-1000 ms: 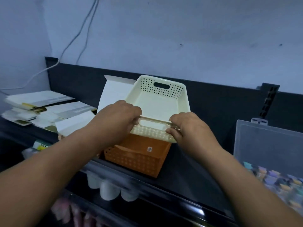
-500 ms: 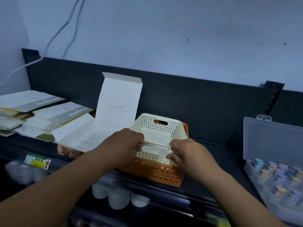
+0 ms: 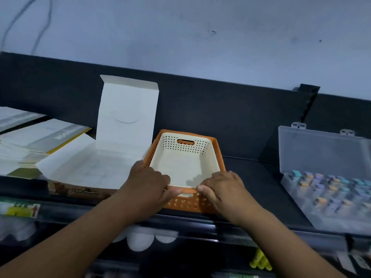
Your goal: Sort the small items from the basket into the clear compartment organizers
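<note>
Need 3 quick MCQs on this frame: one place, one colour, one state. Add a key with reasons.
1. The cream basket sits:
A) on the paper stacks
B) nested in the outer basket
C) hung on the wall

2. The outer basket is:
A) blue
B) green
C) orange

3. The lid of the clear organizer is:
A) open
B) shut
C) taken off

Key:
1 B: the outer basket's rim shows round the cream one.
2 C: its perforated front wall and rim are orange.
3 A: the lid stands up behind the filled compartments.
</note>
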{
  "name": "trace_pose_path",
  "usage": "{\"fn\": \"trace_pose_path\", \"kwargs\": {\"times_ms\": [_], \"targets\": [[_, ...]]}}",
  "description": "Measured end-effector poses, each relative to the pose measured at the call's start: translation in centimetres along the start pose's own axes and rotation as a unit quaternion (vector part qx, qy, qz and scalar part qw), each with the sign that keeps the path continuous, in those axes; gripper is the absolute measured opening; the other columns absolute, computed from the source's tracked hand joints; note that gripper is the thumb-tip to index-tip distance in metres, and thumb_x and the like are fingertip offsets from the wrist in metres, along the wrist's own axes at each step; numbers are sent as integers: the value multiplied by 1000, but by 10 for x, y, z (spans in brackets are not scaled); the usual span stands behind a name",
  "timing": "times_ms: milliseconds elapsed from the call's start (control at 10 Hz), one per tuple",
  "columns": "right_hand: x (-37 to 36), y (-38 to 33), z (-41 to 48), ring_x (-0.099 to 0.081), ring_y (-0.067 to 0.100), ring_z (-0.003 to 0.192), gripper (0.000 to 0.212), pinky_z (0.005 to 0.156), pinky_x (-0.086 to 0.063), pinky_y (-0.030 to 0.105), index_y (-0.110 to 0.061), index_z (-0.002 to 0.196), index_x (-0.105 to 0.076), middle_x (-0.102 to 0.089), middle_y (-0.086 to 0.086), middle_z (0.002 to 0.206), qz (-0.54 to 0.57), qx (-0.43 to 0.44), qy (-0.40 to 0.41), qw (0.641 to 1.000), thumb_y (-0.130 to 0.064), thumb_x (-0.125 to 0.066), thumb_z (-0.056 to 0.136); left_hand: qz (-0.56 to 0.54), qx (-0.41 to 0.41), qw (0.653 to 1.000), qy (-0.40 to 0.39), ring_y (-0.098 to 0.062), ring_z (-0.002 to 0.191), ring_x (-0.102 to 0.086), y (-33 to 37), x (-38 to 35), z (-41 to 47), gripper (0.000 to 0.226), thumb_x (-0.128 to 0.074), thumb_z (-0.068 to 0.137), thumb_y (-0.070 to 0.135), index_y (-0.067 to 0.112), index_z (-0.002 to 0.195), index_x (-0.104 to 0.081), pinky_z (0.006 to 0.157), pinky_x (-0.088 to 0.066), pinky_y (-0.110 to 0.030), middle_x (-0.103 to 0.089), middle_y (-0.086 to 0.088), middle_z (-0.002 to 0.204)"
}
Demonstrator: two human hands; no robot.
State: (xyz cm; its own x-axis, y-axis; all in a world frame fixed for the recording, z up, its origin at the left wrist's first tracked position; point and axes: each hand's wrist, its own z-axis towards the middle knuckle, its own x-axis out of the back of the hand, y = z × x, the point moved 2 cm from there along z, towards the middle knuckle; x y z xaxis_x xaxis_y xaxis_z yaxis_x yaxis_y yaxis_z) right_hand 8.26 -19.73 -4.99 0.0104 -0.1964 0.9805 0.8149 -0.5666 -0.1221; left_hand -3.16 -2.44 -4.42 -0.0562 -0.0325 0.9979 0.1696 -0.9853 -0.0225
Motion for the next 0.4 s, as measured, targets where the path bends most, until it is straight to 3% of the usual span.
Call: {"fn": "trace_pose_path", "kwargs": {"times_ms": [100,300,400], "targets": [[3,-2,-2,-47,8,108,74,110,-26,41,-34,106,-64,-61,-14,106,17,-16,24,999,-70,-4,82,-28,-1,1000,14,-10,116,-47,1,3,0,81,1,72,77,33,114,-54,112,-13,-44,-59,13,116],[16,5,-25,-46,12,114,43,106,-31,38,-30,113,-62,-59,-11,119,29,-49,63,996,-56,-32,95,-37,-25,989,138,-16,119,-49,18,13,8,76,-14,82,76,29,127,-53,105,-30,-38,-57,7,132],[22,16,-40,-45,14,115,39,103,-36,37,-28,119,-60,-54,-9,124,30,-61,71,995,-52,-41,95,-40,-38,990,126,-13,122,-45,42,15,15,66,-23,85,71,31,132,-48,108,-28,-36,-52,10,137]]}}
